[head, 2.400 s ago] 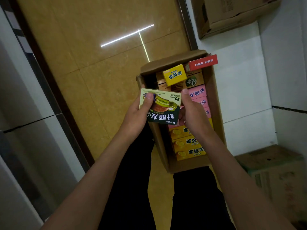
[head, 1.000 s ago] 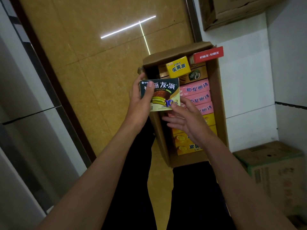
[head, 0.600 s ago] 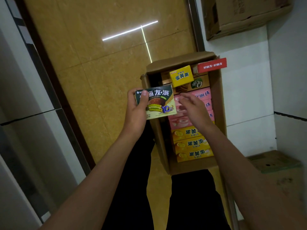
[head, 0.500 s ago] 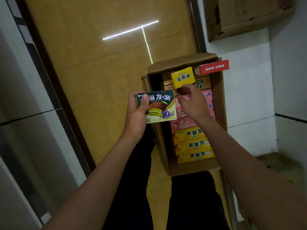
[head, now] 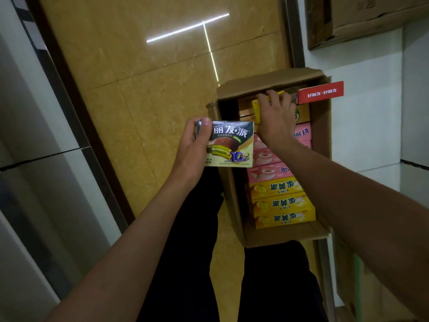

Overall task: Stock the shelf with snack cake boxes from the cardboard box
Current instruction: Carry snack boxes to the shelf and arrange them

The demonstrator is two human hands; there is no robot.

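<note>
Standing open on the tan tiled floor (head: 148, 94), a tall cardboard box (head: 321, 140) is being viewed from above, with black trousers (head: 185, 263) filling the space just short of its near end. A dark green snack cake box (head: 228, 144), printed with a chocolate-coated cake and white lettering, is being held upright just outside the cardboard box's left wall. It is being gripped at its left edge by the left hand (head: 193, 147), with the thumb laid across the front face and the fingers curled behind it. The right hand (head: 275, 117) is being stretched into the far end of the cardboard box, where its fingers are being curled over the top edge of a small yellow box (head: 255, 110); most of that box is being hidden by the hand, so how firmly it is being gripped cannot be told. A red box (head: 320, 92) is being propped at the far right corner of the cardboard box, jutting past its right wall. Inside the cardboard box, pink boxes (head: 267, 159) are being kept in a row at the middle, and three yellow boxes (head: 282, 203) are being kept at the near end. Another carton (head: 362, 17) is being seen beyond the cardboard box's far right corner, against a white wall (head: 362, 126).
</note>
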